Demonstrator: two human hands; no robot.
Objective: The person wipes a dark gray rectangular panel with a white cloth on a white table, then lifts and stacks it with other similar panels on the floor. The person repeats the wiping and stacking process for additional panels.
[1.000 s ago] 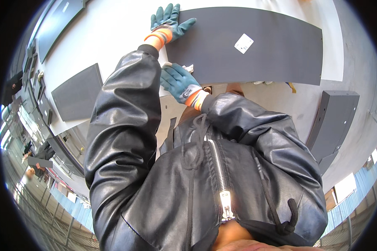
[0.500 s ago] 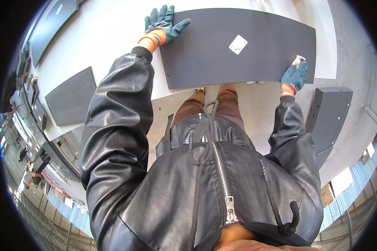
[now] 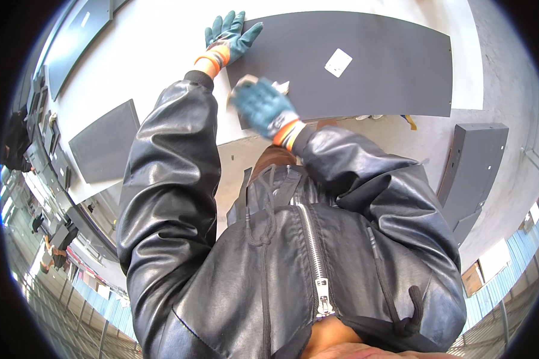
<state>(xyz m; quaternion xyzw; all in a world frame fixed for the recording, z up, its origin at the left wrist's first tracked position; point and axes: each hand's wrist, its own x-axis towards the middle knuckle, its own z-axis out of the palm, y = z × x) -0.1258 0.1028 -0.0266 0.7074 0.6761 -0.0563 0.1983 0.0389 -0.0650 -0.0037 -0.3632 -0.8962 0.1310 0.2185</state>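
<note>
A large dark grey panel point(image 3: 377, 66) with a white label point(image 3: 338, 63) lies flat on a white work surface. My left hand point(image 3: 230, 37), in a dark green glove with an orange cuff, rests at the panel's far left corner with its fingers spread. Near the panel's left edge is my right hand point(image 3: 262, 107), gloved the same way and blurred by motion. A crumpled white cloth point(image 3: 281, 87) pokes out from under its fingers against the panel. Most of the cloth is hidden by the glove.
A smaller dark grey panel point(image 3: 105, 140) lies on the white surface to the left, and another dark panel point(image 3: 81, 45) at the far left. On the right stands a long dark grey box-like piece point(image 3: 473, 167). People and stacked parts show along the left rim.
My right hand has swept with the cloth from the panel's right end to its left end. The left hand stays at the far left corner, shifted only slightly left.
</note>
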